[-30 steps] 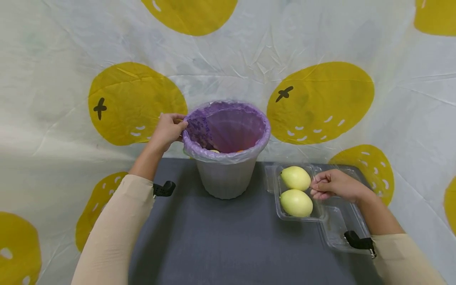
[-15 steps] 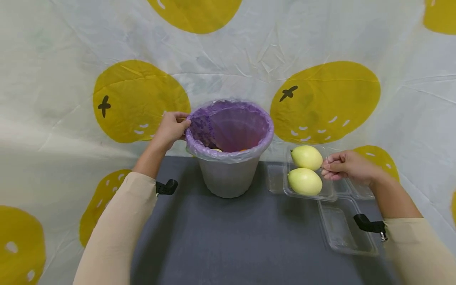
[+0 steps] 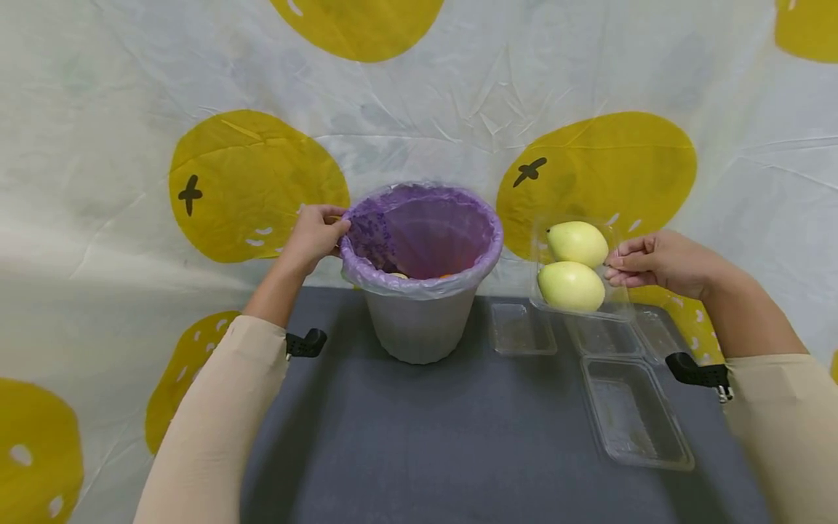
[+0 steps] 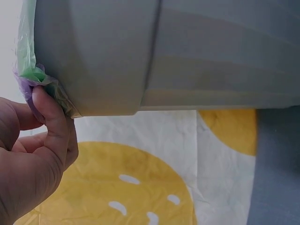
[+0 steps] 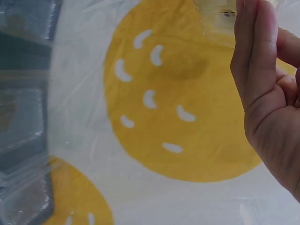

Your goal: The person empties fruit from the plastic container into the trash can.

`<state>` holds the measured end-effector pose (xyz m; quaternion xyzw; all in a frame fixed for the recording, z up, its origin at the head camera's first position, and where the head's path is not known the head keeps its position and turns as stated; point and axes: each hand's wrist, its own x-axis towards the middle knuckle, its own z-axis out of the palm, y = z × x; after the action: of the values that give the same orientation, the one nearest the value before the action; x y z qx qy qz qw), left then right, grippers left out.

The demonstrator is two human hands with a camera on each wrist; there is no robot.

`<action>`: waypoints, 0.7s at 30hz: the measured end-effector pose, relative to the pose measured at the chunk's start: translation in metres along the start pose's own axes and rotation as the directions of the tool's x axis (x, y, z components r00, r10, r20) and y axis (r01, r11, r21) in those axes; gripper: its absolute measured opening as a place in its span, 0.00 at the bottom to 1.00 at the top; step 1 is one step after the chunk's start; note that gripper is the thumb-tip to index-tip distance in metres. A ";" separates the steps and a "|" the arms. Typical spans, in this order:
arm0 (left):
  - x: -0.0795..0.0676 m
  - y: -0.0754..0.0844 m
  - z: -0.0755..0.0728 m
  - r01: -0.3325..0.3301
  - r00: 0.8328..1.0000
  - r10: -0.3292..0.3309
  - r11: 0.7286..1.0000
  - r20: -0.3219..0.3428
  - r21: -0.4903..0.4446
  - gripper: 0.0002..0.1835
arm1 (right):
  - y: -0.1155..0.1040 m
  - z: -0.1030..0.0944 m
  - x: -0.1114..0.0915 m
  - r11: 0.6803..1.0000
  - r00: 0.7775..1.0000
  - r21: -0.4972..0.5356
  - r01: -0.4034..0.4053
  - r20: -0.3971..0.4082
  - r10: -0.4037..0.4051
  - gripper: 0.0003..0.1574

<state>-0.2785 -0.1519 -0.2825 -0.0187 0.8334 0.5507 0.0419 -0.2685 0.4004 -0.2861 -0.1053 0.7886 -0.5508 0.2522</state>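
Observation:
My left hand (image 3: 313,236) pinches the lined rim of a grey bin (image 3: 421,327) at its left side. A purple bag (image 3: 439,225) lines the bin, folded over the rim; bits of something pale and orange show low inside. In the left wrist view the fingers (image 4: 51,122) grip the bag's edge against the bin. On the right, my right hand (image 3: 661,263) pinches the side of a clear plastic tray (image 3: 583,314), raised above the table. Two pale yellow-green fruits, an upper fruit (image 3: 577,244) and a lower fruit (image 3: 571,287), lie in it. The right wrist view catches only the tray's corner (image 5: 213,28).
Several clear plastic trays lie on the dark table (image 3: 419,437): a small tray (image 3: 524,331) beside the bin, a larger tray (image 3: 635,415) nearer the front, others behind it. A white sheet (image 3: 419,94) with yellow fruit prints hangs close behind.
My right hand has lifted the tray with both fruits up off the table, uncovering the trays beneath and behind it. My left hand stays at the bin's rim.

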 end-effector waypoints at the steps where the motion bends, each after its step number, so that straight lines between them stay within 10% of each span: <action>1: 0.000 0.000 0.000 0.000 1.000 0.000 1.000 0.000 0.000 0.25 | -0.005 -0.001 0.002 1.000 1.000 -0.001 0.002 0.013 -0.002 0.15; 21: 0.000 0.000 0.005 -0.001 1.000 0.001 1.000 -0.001 0.009 0.25 | -0.094 0.001 0.043 0.999 0.999 0.009 -0.034 0.017 0.034 0.16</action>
<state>-0.2783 -0.1473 -0.2840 -0.0185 0.8360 0.5469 0.0415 -0.3153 0.3454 -0.2124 -0.0953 0.7855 -0.5492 0.2689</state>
